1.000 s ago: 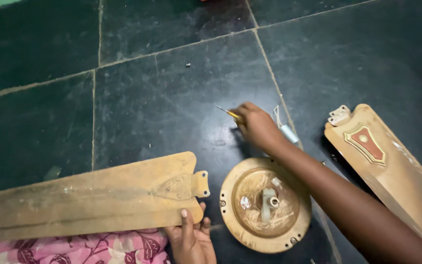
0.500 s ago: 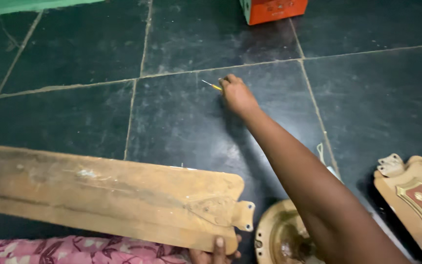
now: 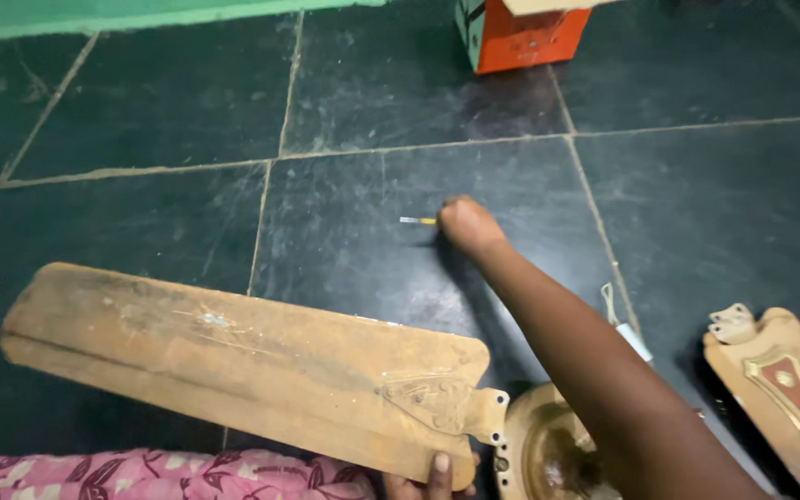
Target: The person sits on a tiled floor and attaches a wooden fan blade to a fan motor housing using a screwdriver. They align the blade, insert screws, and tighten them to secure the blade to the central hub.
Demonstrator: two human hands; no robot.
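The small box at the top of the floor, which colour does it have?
The small cardboard box is orange, with a teal-green side panel; the head view shows it.

Two long, flat, tan metal fan blades lie on the dark tiled floor: one worn, scratched blade (image 3: 233, 361) across the lower left, and one with a red and gold emblem (image 3: 784, 393) at the right edge. One round, brass-coloured fan motor housing (image 3: 534, 449) sits between them. One orange cardboard box (image 3: 520, 32) stands at the top. One thin yellow-handled screwdriver (image 3: 418, 220) shows. One small white cylinder with wires (image 3: 630, 335) lies by the arm
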